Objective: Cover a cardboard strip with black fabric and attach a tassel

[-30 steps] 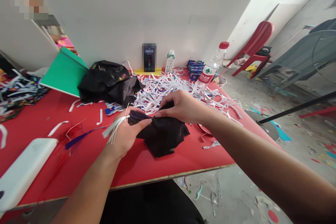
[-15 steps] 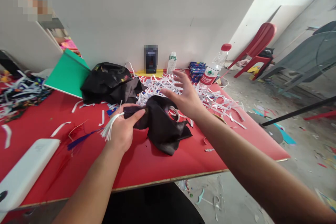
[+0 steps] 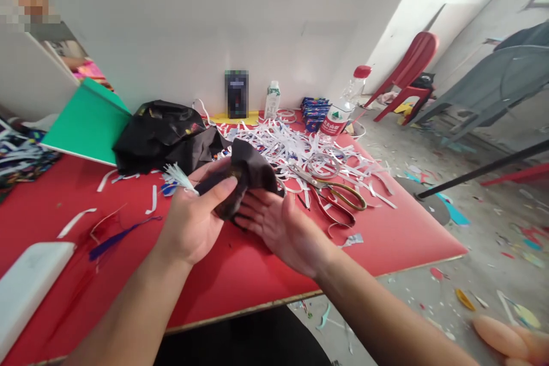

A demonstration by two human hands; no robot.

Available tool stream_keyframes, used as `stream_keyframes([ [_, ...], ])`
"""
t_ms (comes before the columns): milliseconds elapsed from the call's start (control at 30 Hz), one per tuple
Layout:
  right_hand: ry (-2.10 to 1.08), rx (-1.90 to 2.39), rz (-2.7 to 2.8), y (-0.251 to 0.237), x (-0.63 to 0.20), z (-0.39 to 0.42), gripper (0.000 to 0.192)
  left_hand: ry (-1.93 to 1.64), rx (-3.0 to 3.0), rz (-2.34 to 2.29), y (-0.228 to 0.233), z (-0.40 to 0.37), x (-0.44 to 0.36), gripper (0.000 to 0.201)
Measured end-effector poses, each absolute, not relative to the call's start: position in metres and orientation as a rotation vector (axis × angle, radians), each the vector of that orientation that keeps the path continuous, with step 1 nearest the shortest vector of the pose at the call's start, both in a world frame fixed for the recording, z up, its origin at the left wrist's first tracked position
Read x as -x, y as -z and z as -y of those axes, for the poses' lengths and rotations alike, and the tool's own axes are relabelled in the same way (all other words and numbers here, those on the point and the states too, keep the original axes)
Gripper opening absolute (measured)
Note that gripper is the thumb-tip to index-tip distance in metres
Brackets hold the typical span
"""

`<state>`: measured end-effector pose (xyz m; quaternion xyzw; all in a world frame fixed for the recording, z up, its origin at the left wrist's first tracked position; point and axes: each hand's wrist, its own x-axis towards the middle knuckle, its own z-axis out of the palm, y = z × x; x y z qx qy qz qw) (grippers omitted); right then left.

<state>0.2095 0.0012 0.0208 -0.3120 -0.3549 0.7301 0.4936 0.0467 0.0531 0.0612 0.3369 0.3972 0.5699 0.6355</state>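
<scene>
My left hand [image 3: 195, 214] is closed on a black cloth piece [image 3: 253, 168], thumb on top, just above the table. A white tassel [image 3: 178, 177] sticks out on the left side of that hand. My right hand [image 3: 283, 226] is open, palm turned up, fingers stretched against the underside of the cloth; their tips are partly hidden behind it. To the right of it lie scissors [image 3: 338, 200] with red and dull yellow handles, on the edge of a heap of white paper strips [image 3: 278, 140]. A heap of black cloth [image 3: 158, 131] lies behind my left hand.
On the red table [image 3: 257, 280] are a green board [image 3: 86, 120], a white device [image 3: 38, 286], a purple tassel [image 3: 114, 243], a phone-like object [image 3: 237, 94], a small bottle [image 3: 272, 100], a red-capped bottle [image 3: 338, 114] and blue packets [image 3: 315, 113]. A blurred body part [image 3: 506, 337] shows bottom right.
My right hand has come down from above the strips to under the cloth, palm up. The cloth in my left hand has been lifted and folded upward. The scissors are now uncovered.
</scene>
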Motion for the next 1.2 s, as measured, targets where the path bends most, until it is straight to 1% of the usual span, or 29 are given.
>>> stream_keyframes([
  [100, -1.536, 0.835, 0.942, -0.032, -0.213, -0.033, 0.084, -1.258, -0.792, -0.874, -0.058, -0.054, -0.044, 0.042],
  [167, -1.372, 0.897, 0.977, -0.036, -0.217, -0.057, 0.075, -1.24, -0.786, -0.852, -0.053, -0.06, -0.042, 0.039],
  [233, -1.191, 0.905, 0.974, -0.036, -0.224, -0.081, 0.071, -1.204, -0.768, -0.849, -0.048, -0.07, -0.041, 0.038],
  [367, -0.975, 1.058, 1.011, -0.027, -0.244, -0.114, 0.067, -1.108, -0.748, -0.891, -0.039, -0.085, -0.041, 0.044],
  [467, -0.942, 0.977, 1.086, -0.022, -0.258, -0.119, 0.069, -1.068, -0.788, -0.926, -0.027, -0.09, -0.038, 0.049],
  [533, -1.024, 0.835, 1.107, -0.021, -0.265, -0.118, 0.067, -1.042, -0.857, -0.958, -0.017, -0.092, -0.034, 0.051],
  [600, -1.155, 0.807, 1.07, -0.019, -0.27, -0.117, 0.057, -1.015, -0.945, -1.001, -0.007, -0.094, -0.029, 0.05],
  [667, -1.224, 0.866, 0.998, -0.015, -0.272, -0.118, 0.046, -1.012, -1.034, -1.029, 0.0, -0.094, -0.024, 0.046],
  [733, -1.167, 0.913, 0.94, -0.009, -0.273, -0.12, 0.038, -0.999, -1.128, -1.022, 0.004, -0.094, -0.02, 0.045],
  [867, -0.912, 0.948, 0.945, 0.002, -0.274, -0.126, 0.029, -0.868, -1.252, -0.906, 0.006, -0.094, -0.019, 0.053],
  [967, -0.75, 0.931, 0.851, 0.004, -0.279, -0.132, 0.028, -0.816, -1.298, -0.852, 0.008, -0.093, -0.023, 0.05],
  [1067, -0.647, 0.991, 0.77, 0.003, -0.286, -0.137, 0.033, -0.837, -1.341, -0.85, 0.011, -0.092, -0.027, 0.05],
  [1133, -0.677, 1.129, 0.861, 0.001, -0.29, -0.137, 0.038, -0.907, -1.299, -0.877, 0.013, -0.091, -0.03, 0.052],
  [1200, -0.798, 1.284, 1.039, -0.004, -0.289, -0.131, 0.047, -1.021, -1.137, -0.906, 0.012, -0.091, -0.032, 0.052],
])
